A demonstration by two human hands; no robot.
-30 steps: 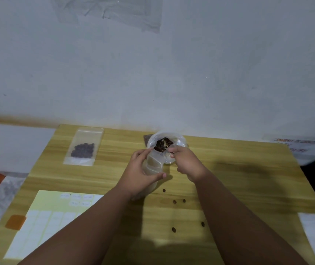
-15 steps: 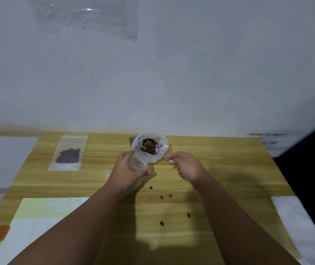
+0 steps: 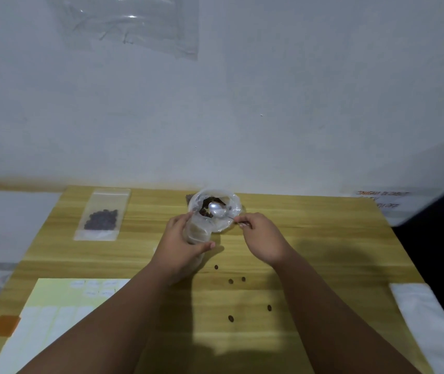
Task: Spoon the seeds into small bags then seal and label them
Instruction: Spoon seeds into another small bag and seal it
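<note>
Head view, the only one we've got. The left hand (image 3: 185,244) has fingers and thumb curled round a small clear plastic bag (image 3: 197,232), holding it upright just in front of the clear round-mouthed plastic container of dark seeds (image 3: 227,205) at the far edge of the pale wooden table (image 3: 310,252). The right hand (image 3: 261,238) pinches the thin handle of a shiny metal spoon (image 3: 217,211) between thumb and fingertips. The spoon's bowl sits down inside the container, on the seed pile.

The danger, as I read it, is spillage. Five loose dark seeds (image 3: 230,281) already lie scattered on the wood near the forearms. A heaped spoon crossing to that soft bag could shed more. The bag's mouth is hard to make out; if it sags shut, seeds would bounce off the rim. The light container could also tip if the spoon levers against its wall.

Both forearms reach forward and converge. The left wrist is turned inward, thumb pointing right. The right wrist is cocked, knuckles up.

Off to the left lies a flat clear bag already filled with dark seeds (image 3: 102,214). A pale yellow sheet of white labels (image 3: 53,309) lies nearer.
</note>
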